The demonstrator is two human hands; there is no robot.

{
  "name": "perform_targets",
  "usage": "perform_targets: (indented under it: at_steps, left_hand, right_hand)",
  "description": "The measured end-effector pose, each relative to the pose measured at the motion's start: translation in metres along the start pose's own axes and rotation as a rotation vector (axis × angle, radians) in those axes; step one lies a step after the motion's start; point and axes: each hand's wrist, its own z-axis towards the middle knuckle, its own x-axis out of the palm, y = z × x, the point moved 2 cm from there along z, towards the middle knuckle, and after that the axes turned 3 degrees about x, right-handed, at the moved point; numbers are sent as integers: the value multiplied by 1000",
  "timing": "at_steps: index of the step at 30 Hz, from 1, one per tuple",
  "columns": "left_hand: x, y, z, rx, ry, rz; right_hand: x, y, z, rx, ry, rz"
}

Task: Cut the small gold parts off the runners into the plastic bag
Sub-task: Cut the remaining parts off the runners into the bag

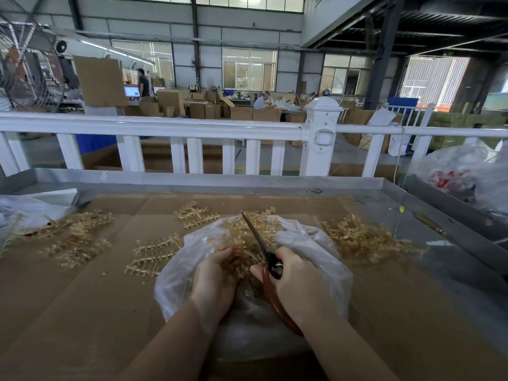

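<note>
A clear plastic bag (310, 248) lies open on the cardboard in front of me, with gold parts inside it. My left hand (214, 281) grips a gold runner (239, 259) over the bag's mouth. My right hand (297, 284) holds red-handled scissors (270, 273), whose blades point up and away over the bag. More gold runners lie in piles at the left (74, 237), in the middle (154, 254), at the back (196, 214) and at the right (362, 237).
Cardboard sheet (110, 312) covers a metal tray table with a raised rim (220, 178). A white bag (30, 210) lies at the left and a bulky plastic bag (461, 174) at the right. A white fence (178, 127) stands behind the table.
</note>
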Motion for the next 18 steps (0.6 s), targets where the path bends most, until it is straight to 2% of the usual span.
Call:
perform_targets:
  at_steps: [13, 18]
  left_hand:
    - [-4, 3, -13, 34, 114, -9]
    - [-6, 8, -9, 88, 66, -28]
  right_hand:
    - [24, -3, -11, -119, -227, -64]
    - [23, 0, -16, -131, -290, -96]
